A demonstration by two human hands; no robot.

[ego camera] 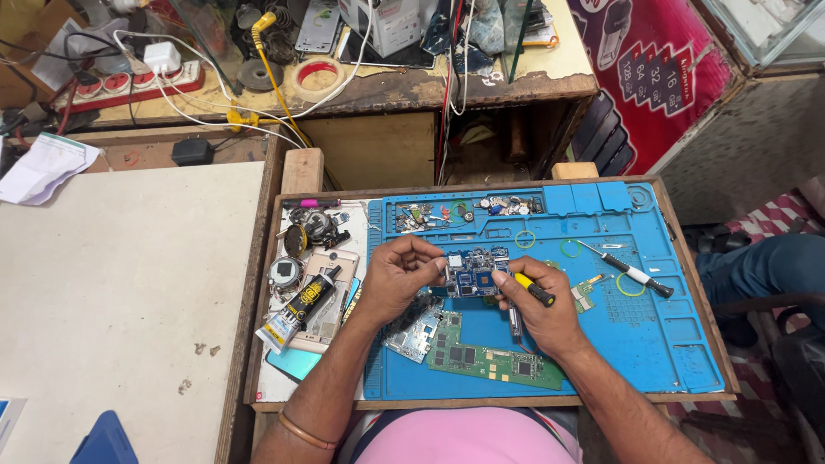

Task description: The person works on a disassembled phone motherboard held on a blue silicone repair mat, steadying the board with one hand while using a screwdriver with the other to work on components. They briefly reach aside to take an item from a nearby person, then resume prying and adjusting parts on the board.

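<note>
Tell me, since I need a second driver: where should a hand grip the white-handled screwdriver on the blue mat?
Grip the white-handled screwdriver at mid-handle, coming from above. It lies flat and slanted on the blue mat, clear of the right hand, its thin metal tip pointing up-left and dark cap down-right.

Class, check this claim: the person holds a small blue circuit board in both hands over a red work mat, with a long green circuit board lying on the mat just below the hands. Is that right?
Not quite: the work mat is blue, not red, as the head view shows. The rest holds: the left hand and right hand hold the small blue circuit board, and the long green circuit board lies on the mat just below them.
</note>
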